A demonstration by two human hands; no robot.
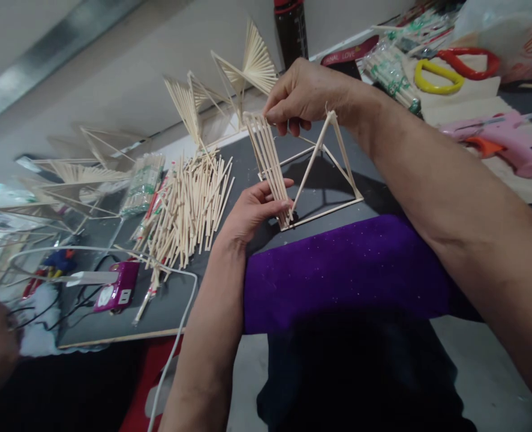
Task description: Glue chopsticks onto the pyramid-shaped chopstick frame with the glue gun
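A frame of thin wooden sticks [326,206] stands on the dark table, with one side filled by a slanted row of sticks [268,155]. Near the bottom of that row, my left hand [260,207] pinches the sticks between thumb and fingers. My right hand [295,99] is at the row's top end, thumb and forefinger pressed together at the outermost stick's tip, the other fingers curled. Two sticks rise to a joined peak [331,115] on the frame's right side. A purple cloth [337,270] lies along the table edge before me.
Loose wooden sticks [187,207] are piled left, beside a purple power socket [118,287] with a white cable. Fan-shaped stick models [252,63] and a dark bottle [291,33] stand behind. At right lie scissors [439,77] and a pink glue gun [513,141]. Another person sits left.
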